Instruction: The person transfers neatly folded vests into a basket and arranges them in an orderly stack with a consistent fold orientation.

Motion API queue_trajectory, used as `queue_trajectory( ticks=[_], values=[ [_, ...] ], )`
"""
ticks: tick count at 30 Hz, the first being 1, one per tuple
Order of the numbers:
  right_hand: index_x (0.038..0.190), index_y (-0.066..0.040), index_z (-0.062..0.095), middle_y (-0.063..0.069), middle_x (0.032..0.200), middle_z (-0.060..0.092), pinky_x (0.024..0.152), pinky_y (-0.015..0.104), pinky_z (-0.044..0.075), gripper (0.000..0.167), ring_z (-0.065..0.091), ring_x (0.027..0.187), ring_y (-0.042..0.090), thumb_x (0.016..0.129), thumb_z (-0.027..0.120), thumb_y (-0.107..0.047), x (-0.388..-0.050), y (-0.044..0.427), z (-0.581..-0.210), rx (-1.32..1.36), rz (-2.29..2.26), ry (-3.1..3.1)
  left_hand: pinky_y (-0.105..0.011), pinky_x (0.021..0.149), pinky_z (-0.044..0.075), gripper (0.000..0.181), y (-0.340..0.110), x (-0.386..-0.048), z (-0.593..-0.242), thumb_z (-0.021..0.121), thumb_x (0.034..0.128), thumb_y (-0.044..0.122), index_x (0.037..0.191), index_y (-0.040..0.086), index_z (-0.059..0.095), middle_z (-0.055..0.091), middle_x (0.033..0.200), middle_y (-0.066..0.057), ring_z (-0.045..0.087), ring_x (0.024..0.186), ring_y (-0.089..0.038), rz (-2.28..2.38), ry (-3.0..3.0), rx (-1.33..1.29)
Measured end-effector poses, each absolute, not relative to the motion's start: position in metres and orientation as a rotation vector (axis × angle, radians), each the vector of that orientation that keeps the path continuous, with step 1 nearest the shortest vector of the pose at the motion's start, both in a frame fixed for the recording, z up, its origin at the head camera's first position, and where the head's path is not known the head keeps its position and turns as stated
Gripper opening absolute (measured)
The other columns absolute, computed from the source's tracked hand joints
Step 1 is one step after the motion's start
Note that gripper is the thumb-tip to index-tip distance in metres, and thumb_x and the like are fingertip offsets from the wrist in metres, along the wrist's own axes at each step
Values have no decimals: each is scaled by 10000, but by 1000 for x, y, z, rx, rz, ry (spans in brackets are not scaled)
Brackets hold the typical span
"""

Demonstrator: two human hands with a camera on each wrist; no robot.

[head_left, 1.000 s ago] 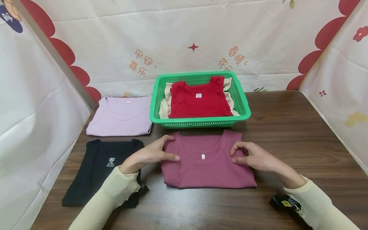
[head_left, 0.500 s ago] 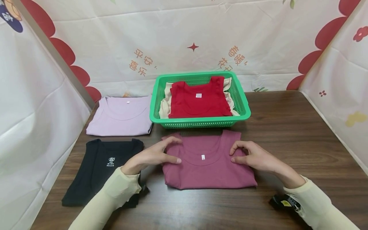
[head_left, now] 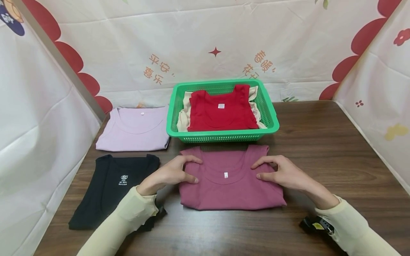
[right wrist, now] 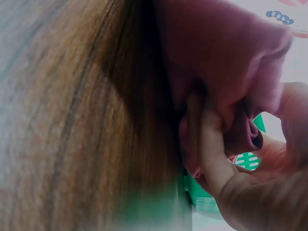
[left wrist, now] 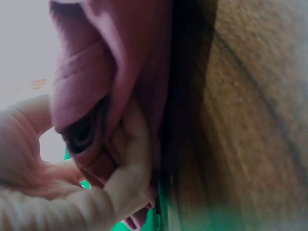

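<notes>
A folded mauve tank top [head_left: 229, 193] lies flat on the table in the head view, its white neck label showing. My left hand [head_left: 174, 172] grips its left side, thumb on top. In the left wrist view other fingers [left wrist: 132, 159] are tucked under and into the folds. On the opposite side my right hand [head_left: 285, 174] holds the garment the same way, and in the right wrist view its fingers [right wrist: 214, 149] reach beneath the folded layers. Some fingertips are hidden in the cloth.
Behind the mauve top stands a green basket [head_left: 224, 134] with a folded red tank top [head_left: 221, 115] over cream cloth. At left lie a folded lilac top [head_left: 134, 133] and a black one [head_left: 110, 192], partly under my left forearm. Wood-grain table [head_left: 336, 153] extends to the right.
My left fingers have shifted slightly and the top's left edge has moved a little. The right index finger has slid slightly inward. The basket and other tops stay put.
</notes>
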State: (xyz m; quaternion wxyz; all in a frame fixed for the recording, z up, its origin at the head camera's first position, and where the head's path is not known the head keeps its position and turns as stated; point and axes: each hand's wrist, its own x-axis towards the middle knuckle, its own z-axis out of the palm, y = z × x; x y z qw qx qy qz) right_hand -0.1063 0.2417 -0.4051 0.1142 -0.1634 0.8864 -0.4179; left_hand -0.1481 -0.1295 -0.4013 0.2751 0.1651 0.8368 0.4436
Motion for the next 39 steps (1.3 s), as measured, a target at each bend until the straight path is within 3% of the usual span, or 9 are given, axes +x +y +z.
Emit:
queue_trajectory(
  ticks=[5, 8, 12, 16, 21, 26, 39],
  values=[
    [1206, -147, 764, 27, 1029, 737, 637, 222, 430, 333, 464, 621, 11, 876, 800, -167, -107, 244, -405, -464, -1222, 2565, -400, 1041, 466, 720, -127, -148, -401, 848, 770, 47, 1442, 135, 607, 606, 1332, -138, 543, 1211, -241, 1182, 2300, 449],
    [1265, -134, 745, 54, 1108, 732, 644, 223, 418, 399, 450, 665, 25, 871, 800, -166, -108, 246, -404, -484, -1171, 2572, -461, 1100, 432, 786, -126, -147, -401, 869, 745, 59, 1472, 152, 585, 511, 1435, -166, 482, 1298, -276, 1154, 2358, 423],
    [1316, -133, 720, 49, 1149, 730, 698, 217, 431, 458, 503, 825, 63, 873, 810, -208, -108, 248, -402, -496, -1098, 2597, -445, 1068, 450, 808, -126, -147, -399, 905, 719, 94, 1464, 170, 601, 504, 1400, -139, 508, 1254, -265, 1105, 2430, 386],
    [1398, -119, 661, 46, 1058, 703, 673, 223, 427, 576, 482, 799, 77, 869, 828, -272, -108, 251, -400, -464, -1071, 2557, -444, 1076, 457, 839, -127, -147, -398, 925, 699, 101, 1468, 164, 598, 516, 1411, -118, 531, 1250, -261, 1060, 2476, 384],
    [1444, -115, 618, 30, 1016, 669, 657, 229, 401, 665, 445, 792, 92, 846, 850, -287, -109, 255, -398, -463, -1034, 2538, -467, 1135, 435, 865, -128, -148, -397, 916, 703, 92, 1493, 161, 571, 473, 1535, -139, 502, 1359, -294, 988, 2511, 424],
    [1446, -101, 613, -34, 786, 504, 628, 237, 373, 689, 375, 701, 76, 827, 865, -271, -110, 256, -396, -461, -1001, 2554, -464, 1145, 432, 871, -129, -149, -397, 910, 705, 90, 1500, 161, 562, 466, 1557, -147, 499, 1378, -298, 949, 2537, 441],
    [1462, -133, 602, -55, 682, 394, 600, 251, 378, 701, 411, 661, 78, 831, 861, -296, -101, 258, -370, -427, -997, 2560, -461, 1111, 447, 876, -133, -140, -376, 909, 738, 127, 1526, 168, 527, 486, 1523, -108, 514, 1325, -264, 897, 2559, 508]
  ],
)
